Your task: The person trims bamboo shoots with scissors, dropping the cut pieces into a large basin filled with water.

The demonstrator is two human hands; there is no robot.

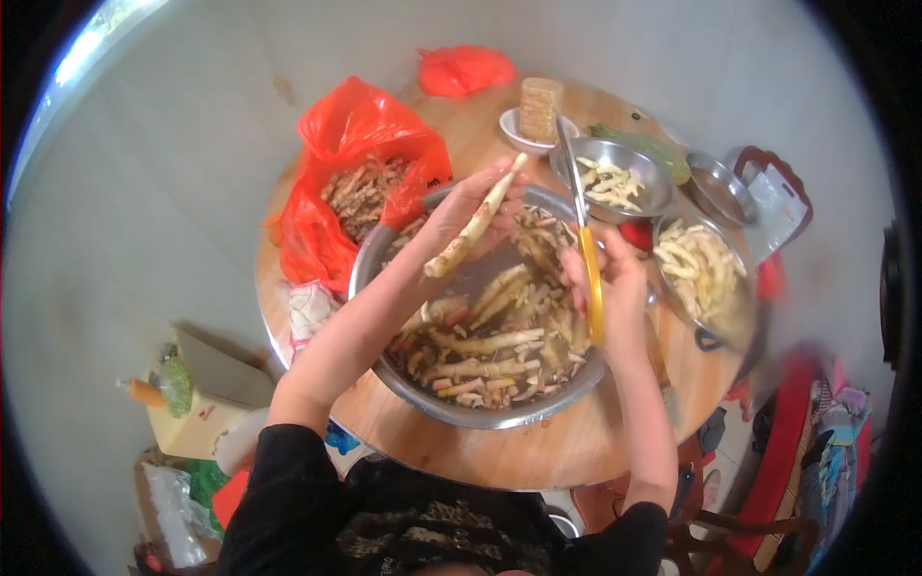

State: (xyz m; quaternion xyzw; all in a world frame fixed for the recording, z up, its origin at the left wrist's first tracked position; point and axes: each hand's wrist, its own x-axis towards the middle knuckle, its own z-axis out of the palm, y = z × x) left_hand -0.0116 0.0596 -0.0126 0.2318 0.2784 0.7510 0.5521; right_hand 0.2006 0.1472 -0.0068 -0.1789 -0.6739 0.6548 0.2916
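Note:
My left hand is closed around a long, pale, partly peeled root, held slanting above a large metal basin. In my right hand is a knife with a yellow handle, its narrow blade pointing up and away from me. The blade is apart from the root, a short way to its right. Below both hands, the basin holds dark water with many roots and cut scraps in it.
A red plastic bag of unpeeled roots stands left of the basin. To the right are a metal bowl of peeled pieces, a fuller bowl and a small metal dish. A tan block sits in a white bowl behind.

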